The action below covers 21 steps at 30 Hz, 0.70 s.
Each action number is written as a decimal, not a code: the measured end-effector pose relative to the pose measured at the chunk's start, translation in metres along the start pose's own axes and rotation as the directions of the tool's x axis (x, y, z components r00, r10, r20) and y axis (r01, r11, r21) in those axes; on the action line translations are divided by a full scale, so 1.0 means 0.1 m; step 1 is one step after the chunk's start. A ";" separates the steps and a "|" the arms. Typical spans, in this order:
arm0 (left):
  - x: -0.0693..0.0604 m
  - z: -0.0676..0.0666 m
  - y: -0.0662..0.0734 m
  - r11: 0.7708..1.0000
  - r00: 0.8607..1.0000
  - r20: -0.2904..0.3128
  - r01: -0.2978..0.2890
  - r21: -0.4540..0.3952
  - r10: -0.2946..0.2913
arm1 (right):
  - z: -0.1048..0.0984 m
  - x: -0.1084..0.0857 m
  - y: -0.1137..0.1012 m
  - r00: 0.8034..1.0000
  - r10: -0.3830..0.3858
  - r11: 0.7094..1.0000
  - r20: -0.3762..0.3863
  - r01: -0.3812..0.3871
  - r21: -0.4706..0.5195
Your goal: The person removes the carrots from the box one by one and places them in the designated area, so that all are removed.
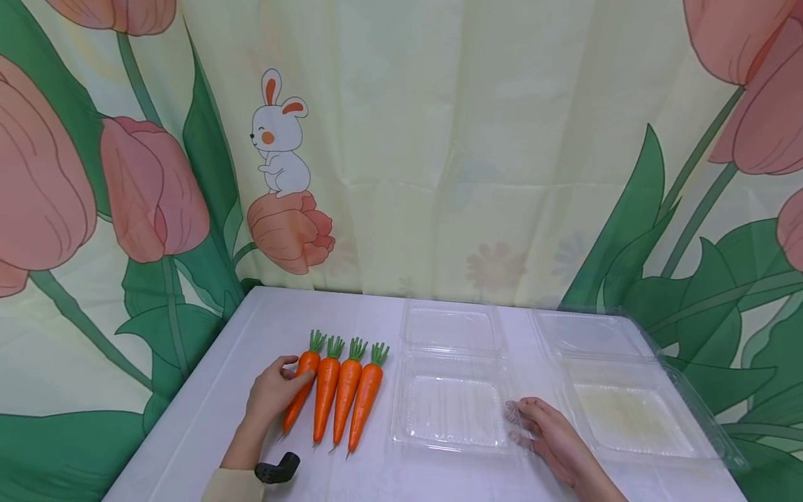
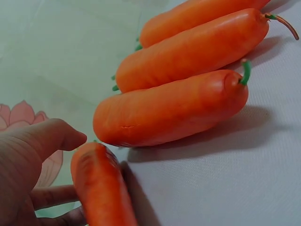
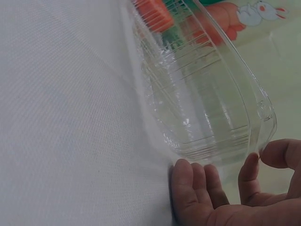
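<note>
At the left end of a row of orange carrots with green tops, my left hand (image 1: 276, 392) holds the leftmost carrot (image 1: 299, 397) near its upper part. Up close in the left wrist view, the held carrot (image 2: 101, 183) looks blurred; some fingers pass behind it. Three more carrots (image 1: 347, 397) lie side by side just to its right. My right hand (image 1: 552, 436) pinches the right rim of an opened clear plastic container (image 1: 454, 408) between thumb and index finger. In the right wrist view, the other fingers (image 3: 183, 181) are near the tabletop beside the container wall (image 3: 207, 117).
A second opened clear container (image 1: 633, 418) lies on the right side of the white table (image 1: 351, 481). Behind the table hangs a curtain (image 1: 514, 153) printed with tulips and a rabbit. A black strap piece (image 1: 277, 468) sits on my left wrist.
</note>
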<state>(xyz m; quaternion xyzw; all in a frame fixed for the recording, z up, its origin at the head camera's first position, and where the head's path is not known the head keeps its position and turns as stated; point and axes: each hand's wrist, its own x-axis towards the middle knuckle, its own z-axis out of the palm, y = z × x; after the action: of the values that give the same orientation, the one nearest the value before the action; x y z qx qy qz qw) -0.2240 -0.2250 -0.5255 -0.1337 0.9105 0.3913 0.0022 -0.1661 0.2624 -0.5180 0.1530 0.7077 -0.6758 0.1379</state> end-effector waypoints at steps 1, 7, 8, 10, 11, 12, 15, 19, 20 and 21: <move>0.00 0.00 -0.01 1.000 1.000 -0.001 0.001 0.000 -0.001 | 0.00 0.00 0.00 1.000 0.001 1.000 -0.001 -0.001 -0.001; -0.01 -0.02 -0.02 1.000 1.000 -0.005 0.021 -0.009 -0.021 | 0.02 0.02 -0.01 1.000 -0.003 1.000 -0.012 0.003 0.011; -0.01 -0.02 -0.02 1.000 1.000 -0.006 0.023 -0.011 -0.023 | 0.02 0.02 -0.01 1.000 -0.003 1.000 -0.013 0.004 0.014; 0.00 -0.02 -0.02 1.000 1.000 -0.005 0.026 -0.013 -0.026 | 0.02 0.01 -0.01 1.000 -0.002 1.000 -0.013 0.002 0.018; 0.01 -0.02 -0.02 1.000 1.000 -0.004 0.027 -0.014 -0.028 | 0.01 0.01 -0.02 1.000 0.002 1.000 -0.012 -0.002 0.018; 0.01 -0.02 -0.02 0.999 0.999 -0.001 0.032 -0.018 -0.032 | 0.01 0.01 -0.02 1.000 0.004 1.000 -0.011 -0.004 0.015; 0.04 -0.02 0.01 0.999 0.999 0.001 0.036 -0.014 -0.036 | -0.02 0.00 -0.05 1.000 0.012 1.000 -0.005 -0.012 -0.004; 0.07 0.00 0.12 0.999 0.997 -0.070 -0.018 0.048 0.021 | -0.08 0.00 -0.14 1.000 -0.012 0.998 -0.006 0.012 -0.069; 0.08 0.01 0.16 0.996 0.994 -0.100 -0.045 0.075 0.053 | -0.09 0.00 -0.17 1.000 -0.027 0.996 -0.007 0.026 -0.087; 0.09 0.02 0.21 0.992 0.988 -0.128 -0.074 0.102 0.087 | -0.11 0.00 -0.20 0.999 -0.041 0.994 -0.009 0.040 -0.106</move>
<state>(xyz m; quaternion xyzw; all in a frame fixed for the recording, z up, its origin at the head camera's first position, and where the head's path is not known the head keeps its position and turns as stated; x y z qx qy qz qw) -0.2380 -0.2118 -0.5128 -0.1223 0.9313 0.3365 -0.0675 -0.1744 0.2722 -0.4989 0.1347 0.7464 -0.6390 0.1283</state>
